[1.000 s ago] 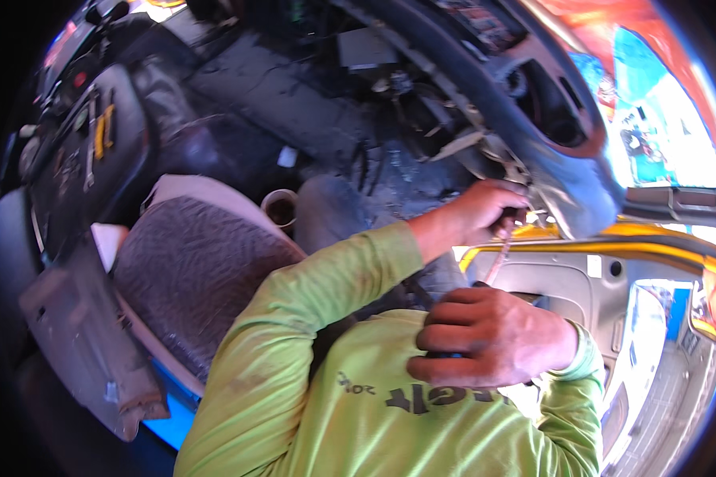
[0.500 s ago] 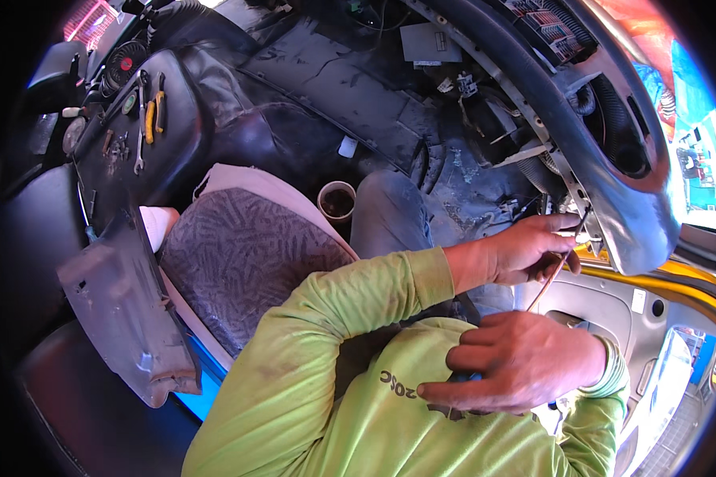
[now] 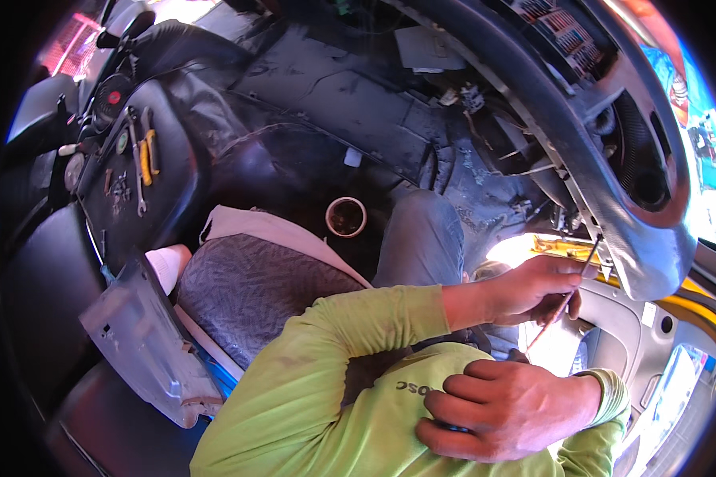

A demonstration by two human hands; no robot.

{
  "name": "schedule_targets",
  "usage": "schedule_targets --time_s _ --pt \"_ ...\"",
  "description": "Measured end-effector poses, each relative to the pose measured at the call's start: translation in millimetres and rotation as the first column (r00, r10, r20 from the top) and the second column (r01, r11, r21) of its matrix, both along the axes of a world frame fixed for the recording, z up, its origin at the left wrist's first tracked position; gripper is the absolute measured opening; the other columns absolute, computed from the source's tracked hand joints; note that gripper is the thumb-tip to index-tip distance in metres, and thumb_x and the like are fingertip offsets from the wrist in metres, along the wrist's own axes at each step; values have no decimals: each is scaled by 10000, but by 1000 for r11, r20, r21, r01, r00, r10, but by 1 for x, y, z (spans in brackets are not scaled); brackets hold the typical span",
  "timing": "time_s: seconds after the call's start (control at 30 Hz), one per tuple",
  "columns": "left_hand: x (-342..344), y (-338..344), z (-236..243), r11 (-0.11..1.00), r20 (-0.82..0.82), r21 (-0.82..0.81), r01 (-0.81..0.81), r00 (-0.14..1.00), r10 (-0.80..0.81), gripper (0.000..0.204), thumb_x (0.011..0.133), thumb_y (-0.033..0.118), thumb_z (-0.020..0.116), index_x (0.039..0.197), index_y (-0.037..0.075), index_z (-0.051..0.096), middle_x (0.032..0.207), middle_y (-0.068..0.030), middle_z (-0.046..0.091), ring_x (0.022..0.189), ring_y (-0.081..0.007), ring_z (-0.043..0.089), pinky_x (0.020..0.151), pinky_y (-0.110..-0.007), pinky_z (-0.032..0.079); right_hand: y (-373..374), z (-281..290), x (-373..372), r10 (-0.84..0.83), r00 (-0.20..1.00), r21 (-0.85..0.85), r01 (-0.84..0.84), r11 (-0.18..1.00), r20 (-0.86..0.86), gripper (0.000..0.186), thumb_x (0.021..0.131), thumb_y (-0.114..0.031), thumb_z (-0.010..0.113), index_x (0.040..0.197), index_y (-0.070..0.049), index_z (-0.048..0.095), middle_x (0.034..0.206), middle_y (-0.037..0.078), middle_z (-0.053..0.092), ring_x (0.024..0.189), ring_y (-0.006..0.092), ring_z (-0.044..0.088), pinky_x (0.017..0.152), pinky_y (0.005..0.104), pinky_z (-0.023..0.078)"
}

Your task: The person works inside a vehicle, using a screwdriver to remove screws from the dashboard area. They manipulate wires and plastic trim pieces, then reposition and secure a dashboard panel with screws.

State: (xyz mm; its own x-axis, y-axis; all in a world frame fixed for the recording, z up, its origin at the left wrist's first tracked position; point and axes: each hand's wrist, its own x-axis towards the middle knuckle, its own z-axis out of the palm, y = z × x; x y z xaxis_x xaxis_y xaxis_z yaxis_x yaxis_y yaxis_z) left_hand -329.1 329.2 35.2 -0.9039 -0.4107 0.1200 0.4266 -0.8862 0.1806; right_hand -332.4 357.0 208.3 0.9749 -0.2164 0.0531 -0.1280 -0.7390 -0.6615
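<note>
My left hand (image 3: 533, 288) pinches the thin shaft of a long screwdriver (image 3: 589, 256) between thumb and fingers. The shaft's tip meets the perforated lower edge of the dashboard (image 3: 648, 266), at its right end. Close to my chest, my right hand (image 3: 497, 412) is curled round the screwdriver's other end. Its fingers hide most of the handle, with only a speck of blue showing under them. The shaft slants up and to the right from the right hand, past the left fingers.
Yellow-handled pliers (image 3: 145, 161), a wrench (image 3: 138, 176) and small loose parts (image 3: 121, 191) lie on a black seat. Around me are a cup (image 3: 346, 217), a patterned cushion (image 3: 262, 278), a grey trim panel (image 3: 147, 338) and a door panel (image 3: 624, 314).
The view has shifted, so the dashboard and cup sit lower in it. My right forefinger, stretched out before, is now curled in with the others. The screwdriver stays at the dashboard edge.
</note>
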Motion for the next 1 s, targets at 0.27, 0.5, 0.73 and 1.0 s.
schedule_targets --time_s 0.27,0.5,0.73,1.0 --pt "-31 -27 8 978 121 -110 -179 974 192 388 1001 104 595 1360 -27 528 897 -118 699 586 -111 600 507 -254 471 20 -5 3 65 990 -48 -72 996 -123 223 752 -243 670 861 -77 568 753 12 514 693 169 608 554 306 483" --pt "-57 -25 7 927 263 -177 -332 891 369 120 1010 116 617 993 2 652 759 -91 675 511 -103 544 431 -261 382 27 -6 2 155 952 75 -140 987 -263 184 825 -220 678 874 -67 588 718 34 537 644 213 638 534 353 509" --pt "-56 -29 8 933 285 -177 -313 891 353 105 1013 108 633 983 11 659 735 -66 663 511 -92 542 431 -256 379 33 -20 1 40 978 -4 -42 999 -203 178 790 -209 671 824 -70 565 724 45 550 675 219 653 555 356 529" --pt "-51 -34 3 961 188 -84 -265 942 276 126 1007 150 670 1006 25 656 773 -50 658 551 -93 536 489 -245 401 32 -33 9 -123 968 -499 220 838 221 192 694 -206 679 813 -79 597 765 18 504 693 161 578 560 282 461"
